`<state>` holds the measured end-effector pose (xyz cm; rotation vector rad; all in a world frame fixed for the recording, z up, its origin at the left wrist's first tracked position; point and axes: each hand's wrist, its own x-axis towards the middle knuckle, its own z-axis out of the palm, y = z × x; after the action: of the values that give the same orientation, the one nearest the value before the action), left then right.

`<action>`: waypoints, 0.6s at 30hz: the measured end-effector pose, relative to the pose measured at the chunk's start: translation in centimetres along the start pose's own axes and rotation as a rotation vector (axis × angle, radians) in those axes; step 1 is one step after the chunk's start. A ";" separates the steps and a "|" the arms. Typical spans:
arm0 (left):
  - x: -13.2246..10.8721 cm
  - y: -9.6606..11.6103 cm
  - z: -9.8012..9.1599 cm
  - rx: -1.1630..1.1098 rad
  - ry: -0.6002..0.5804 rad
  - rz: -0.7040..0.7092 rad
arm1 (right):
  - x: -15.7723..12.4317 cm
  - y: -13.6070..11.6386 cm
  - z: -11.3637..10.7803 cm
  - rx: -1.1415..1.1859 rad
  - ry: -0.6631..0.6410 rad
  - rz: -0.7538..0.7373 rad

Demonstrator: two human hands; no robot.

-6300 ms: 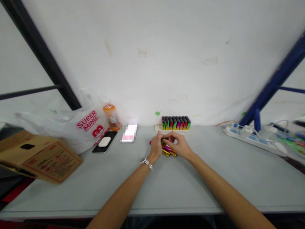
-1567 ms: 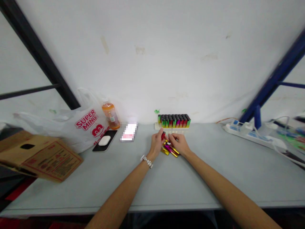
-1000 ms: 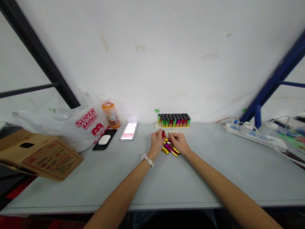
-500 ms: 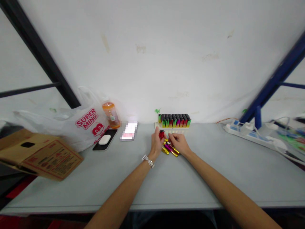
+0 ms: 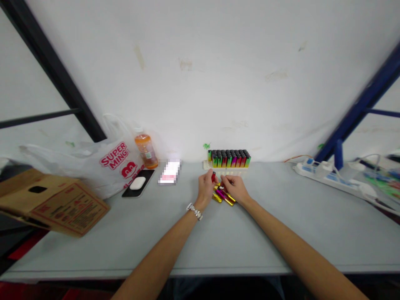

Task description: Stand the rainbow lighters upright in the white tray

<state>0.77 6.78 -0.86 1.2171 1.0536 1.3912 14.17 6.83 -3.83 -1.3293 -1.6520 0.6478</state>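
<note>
My left hand (image 5: pixel 206 187) is closed around a small shiny red tube with a dark end (image 5: pixel 213 176), which pokes out at the fingertips. Facing it, my right hand (image 5: pixel 236 187) has its fingers pinched together; what they hold, if anything, is too small to make out. Between and below the hands, several shiny gold and purple tubes (image 5: pixel 225 196) lie on the table. Just behind the hands stands a block of upright green, red and purple tubes with black tops (image 5: pixel 231 158), set in rows in a pale rack (image 5: pixel 207 165).
Left on the grey table (image 5: pixel 243 241) are a cardboard box (image 5: pixel 68 210), a plastic bag (image 5: pixel 93 162), an orange drink bottle (image 5: pixel 146 150), a dark phone (image 5: pixel 129 192) under a white case (image 5: pixel 138 183), and a blurred-out item (image 5: pixel 169 171). A power strip (image 5: pixel 337 182) lies right.
The red tube has turned in my left hand, so less of it shows now. My right hand stays almost where it was.
</note>
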 end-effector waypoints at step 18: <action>0.4 -0.4 0.0 0.007 -0.006 0.029 | 0.1 0.0 0.1 -0.011 -0.012 0.002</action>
<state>0.84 7.25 -1.21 1.2457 1.0412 1.4065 14.10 6.92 -3.85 -1.3379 -1.6661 0.6497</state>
